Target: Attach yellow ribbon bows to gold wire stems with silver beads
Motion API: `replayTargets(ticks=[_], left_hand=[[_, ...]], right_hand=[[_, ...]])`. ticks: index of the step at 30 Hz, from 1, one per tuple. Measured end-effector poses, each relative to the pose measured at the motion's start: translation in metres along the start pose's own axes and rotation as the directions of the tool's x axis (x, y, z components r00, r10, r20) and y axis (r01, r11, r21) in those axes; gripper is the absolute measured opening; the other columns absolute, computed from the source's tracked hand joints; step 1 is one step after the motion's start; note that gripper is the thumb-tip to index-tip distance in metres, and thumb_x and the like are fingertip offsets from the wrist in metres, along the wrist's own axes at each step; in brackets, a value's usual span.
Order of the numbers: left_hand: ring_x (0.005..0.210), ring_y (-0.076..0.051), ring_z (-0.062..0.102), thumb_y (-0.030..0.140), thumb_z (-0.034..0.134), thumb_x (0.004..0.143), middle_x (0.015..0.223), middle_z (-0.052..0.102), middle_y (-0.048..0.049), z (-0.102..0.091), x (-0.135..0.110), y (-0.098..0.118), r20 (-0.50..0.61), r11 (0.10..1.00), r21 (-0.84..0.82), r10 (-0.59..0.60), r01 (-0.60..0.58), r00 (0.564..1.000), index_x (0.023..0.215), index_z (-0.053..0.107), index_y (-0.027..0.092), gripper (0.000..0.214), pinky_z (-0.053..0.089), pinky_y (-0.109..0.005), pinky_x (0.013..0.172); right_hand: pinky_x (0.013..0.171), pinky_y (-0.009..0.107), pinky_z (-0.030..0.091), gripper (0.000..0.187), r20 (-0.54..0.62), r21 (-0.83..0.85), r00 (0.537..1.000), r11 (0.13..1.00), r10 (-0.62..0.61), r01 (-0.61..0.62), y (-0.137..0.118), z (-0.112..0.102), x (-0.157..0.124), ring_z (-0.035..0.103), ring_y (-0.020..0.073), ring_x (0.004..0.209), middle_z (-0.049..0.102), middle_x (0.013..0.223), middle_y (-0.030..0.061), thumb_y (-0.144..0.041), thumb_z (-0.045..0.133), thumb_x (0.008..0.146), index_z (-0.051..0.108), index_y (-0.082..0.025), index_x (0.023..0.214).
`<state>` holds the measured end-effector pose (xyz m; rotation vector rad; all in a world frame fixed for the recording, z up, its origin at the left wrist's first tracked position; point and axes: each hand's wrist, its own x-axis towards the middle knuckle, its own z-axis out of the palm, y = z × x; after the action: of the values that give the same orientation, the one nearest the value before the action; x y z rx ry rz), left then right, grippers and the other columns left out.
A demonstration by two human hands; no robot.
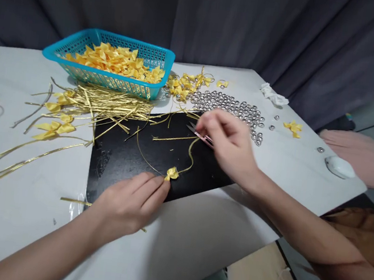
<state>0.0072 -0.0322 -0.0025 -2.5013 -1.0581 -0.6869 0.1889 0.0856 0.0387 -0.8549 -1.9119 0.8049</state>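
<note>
My left hand [129, 203] pinches a small yellow ribbon bow [172, 173] tied with a gold wire tie, low on a black mat [120, 154]. The wire's two ends curve up over the mat. My right hand [229, 143] is closed on small pink-handled snips [200, 135] at the mat's far right edge, their tip near one wire end.
A blue basket [82, 45] full of yellow bows stands at the back left. Gold wire ties [109, 103] lie heaped in front of it. Silver rings [232, 107] spread at the back right, finished bows [183, 85] beside them. A white mouse-like object [338, 167] sits near the table's right edge.
</note>
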Motion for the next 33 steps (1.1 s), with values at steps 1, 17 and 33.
replayTargets(ticks=[1, 17, 33], left_hand=[[0.073, -0.018, 0.067, 0.005, 0.043, 0.087, 0.083, 0.073, -0.0081, 0.000, -0.001, -0.001, -0.001, 0.999, -0.010, -0.051, 0.051, 0.999, 0.097, 0.062, 0.010, 0.022, 0.053, -0.026, 0.057], [0.063, -0.016, 0.067, 0.007, 0.061, 0.081, 0.071, 0.071, -0.0031, -0.008, 0.003, -0.004, -0.227, 0.871, -0.311, -0.457, 0.380, 0.860, 0.081, 0.059, 0.020, 0.013, 0.055, -0.029, 0.055], [0.061, -0.014, 0.066, 0.009, 0.057, 0.084, 0.070, 0.072, -0.0028, -0.006, 0.003, -0.004, -0.206, 0.929, -0.182, -0.356, 0.322, 0.912, 0.085, 0.061, 0.018, 0.010, 0.054, -0.024, 0.057]], right_hand=[[0.059, 0.023, 0.040, 0.030, 0.131, 0.001, 0.983, 0.992, 0.127, -0.128, 0.005, 0.004, 0.000, 0.048, 0.0089, 0.060, 0.052, 0.064, -0.0002, -0.030, 0.048, 0.091, 0.056, -0.015, 0.067], [0.036, 0.015, 0.030, 0.035, 0.704, 0.211, 0.577, 0.653, 0.415, -0.727, -0.014, 0.028, -0.032, 0.040, 0.0044, 0.038, 0.045, 0.046, -0.0097, -0.042, 0.073, 0.068, 0.056, -0.017, 0.086], [0.035, 0.011, 0.032, 0.025, 0.739, 0.187, 0.538, 0.643, 0.405, -0.742, -0.012, 0.030, -0.031, 0.040, 0.0023, 0.037, 0.042, 0.045, -0.0104, -0.038, 0.062, 0.081, 0.051, -0.016, 0.082]])
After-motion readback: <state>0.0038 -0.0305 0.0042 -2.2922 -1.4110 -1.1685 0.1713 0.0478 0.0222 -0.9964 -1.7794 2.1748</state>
